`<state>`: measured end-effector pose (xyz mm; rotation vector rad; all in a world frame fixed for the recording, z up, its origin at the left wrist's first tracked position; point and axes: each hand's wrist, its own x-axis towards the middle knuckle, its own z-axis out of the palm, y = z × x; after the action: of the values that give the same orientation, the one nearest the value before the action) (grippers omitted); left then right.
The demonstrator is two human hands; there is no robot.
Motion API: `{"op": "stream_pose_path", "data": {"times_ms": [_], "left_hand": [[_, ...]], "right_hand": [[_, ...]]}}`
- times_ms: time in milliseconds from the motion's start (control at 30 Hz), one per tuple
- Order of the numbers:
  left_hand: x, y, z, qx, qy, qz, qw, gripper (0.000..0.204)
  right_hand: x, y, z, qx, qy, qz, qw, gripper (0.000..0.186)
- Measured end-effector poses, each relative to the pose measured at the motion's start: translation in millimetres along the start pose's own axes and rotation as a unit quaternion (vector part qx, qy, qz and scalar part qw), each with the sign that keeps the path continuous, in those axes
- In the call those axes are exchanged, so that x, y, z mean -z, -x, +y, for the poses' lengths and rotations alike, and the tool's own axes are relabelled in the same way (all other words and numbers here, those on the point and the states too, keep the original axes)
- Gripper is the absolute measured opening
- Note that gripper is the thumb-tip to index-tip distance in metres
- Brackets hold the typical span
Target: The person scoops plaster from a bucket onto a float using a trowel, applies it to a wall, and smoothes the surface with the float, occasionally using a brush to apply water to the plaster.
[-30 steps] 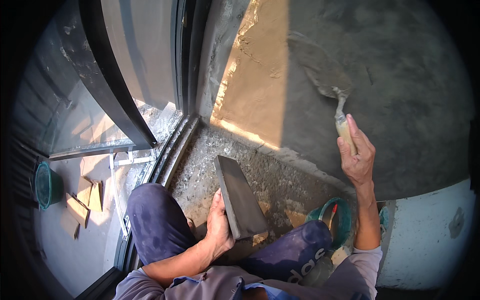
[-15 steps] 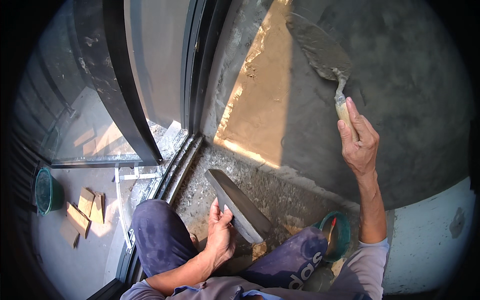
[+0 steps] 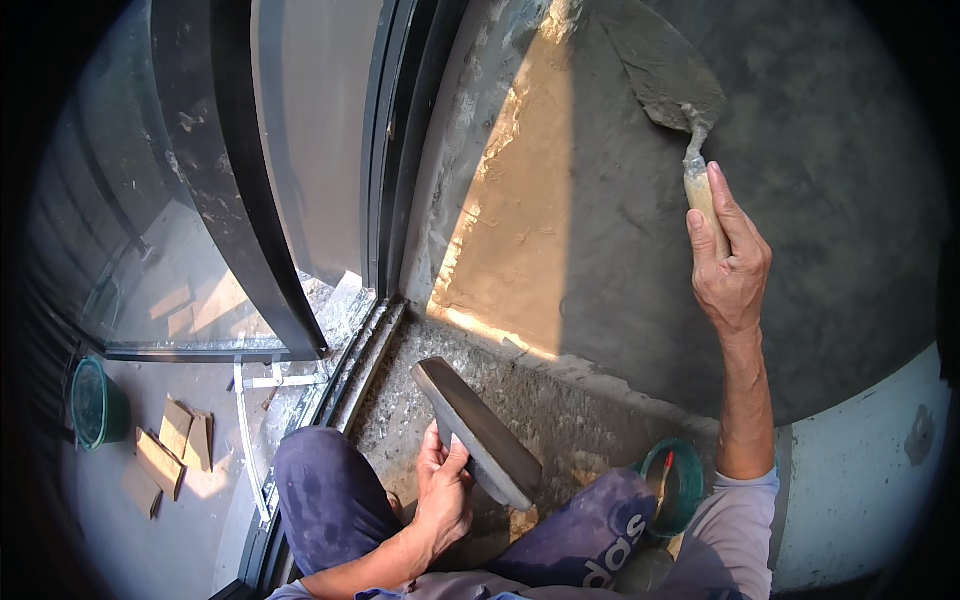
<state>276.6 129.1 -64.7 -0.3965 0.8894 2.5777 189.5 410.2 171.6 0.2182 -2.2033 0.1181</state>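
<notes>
"Head view: where's the trowel (image 3: 672, 85)?"

"High on the wall (image 3: 640, 320), right of the sunlit strip, well above the wall's lower edge. The right grip (image 3: 735, 270) is closed round its pale handle."

"Why so?"

"Probably to keep the blade nearly flat to the plaster; I can't tell whether all of it touches."

"And the left grip (image 3: 443, 495)?"

"Pinched on the near long edge of a grey board (image 3: 482, 430), thumb uppermost. It's tilted over the floor (image 3: 400, 370), likely to keep it clear of the wall."

"How do they look?"

"The blade is broad, leaf-shaped and smeared with grey mortar, its neck crusted. The board is a plain, dark, thick-edged slab."
</notes>
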Motion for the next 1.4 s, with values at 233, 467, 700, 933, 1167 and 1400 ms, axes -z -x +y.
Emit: {"op": "stream_pose_path", "data": {"times_ms": [233, 467, 700, 933, 1167, 1400], "left_hand": [[7, 1, -1, 0.038, 0.017, 0.019, 0.999, 0.033], [7, -3, -20, 0.047, 0.009, 0.013, 0.999, 0.035], [3, -4, -23, 0.067, -0.021, 0.054, 0.996, 0.024], [6, 1, -18, 0.05, 0.015, 0.06, 0.997, 0.024], [10, -7, -19, 0.086, -0.016, 0.099, 0.991, 0.024], [11, -4, -16, 0.065, -0.026, 0.088, 0.994, 0.025]], "right_hand": [[-35, 88, 15, -0.062, -0.14, -0.172, 0.973, 0.046], [-7, 100, 59, 0.014, -0.047, -0.022, 0.999, 0.048], [-65, 163, 8, -0.014, -0.019, -0.359, 0.933, 0.052], [-82, 148, 24, -0.044, -0.065, -0.242, 0.967, 0.053], [-96, 168, 24, -0.002, -0.097, -0.355, 0.93, 0.053], [-176, 236, 12, -0.044, -0.05, -0.398, 0.915, 0.052]]}}
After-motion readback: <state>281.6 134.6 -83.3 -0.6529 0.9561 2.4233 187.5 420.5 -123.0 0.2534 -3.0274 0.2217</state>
